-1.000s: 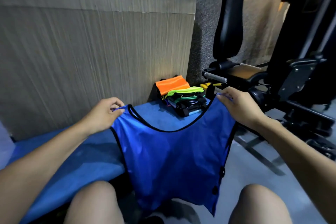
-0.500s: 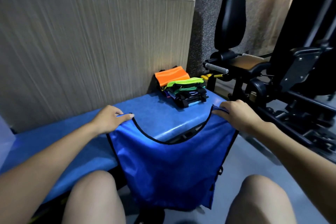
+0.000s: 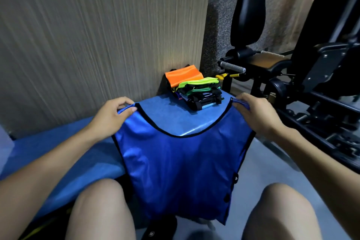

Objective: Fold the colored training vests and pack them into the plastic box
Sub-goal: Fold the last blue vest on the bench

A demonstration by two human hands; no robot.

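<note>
A blue training vest (image 3: 175, 167) with black trim hangs spread out in front of me, its lower part draped over the near edge of the blue padded bench (image 3: 58, 154). My left hand (image 3: 113, 117) pinches its left shoulder strap. The right shoulder strap is pinched by my right hand (image 3: 257, 113). At the far end of the bench lies a pile of vests (image 3: 196, 89), orange and neon green on top with black trim below. No plastic box is in view.
A wood-grain wall (image 3: 87, 45) runs along the bench's far side. Black gym machinery (image 3: 311, 84) with a padded backrest stands to the right on the grey floor (image 3: 263, 163). My knees are at the bottom of the view.
Both hands dropped with the vest half a second ago, letting it sag, and have since moved apart and pulled it flat and taut again.
</note>
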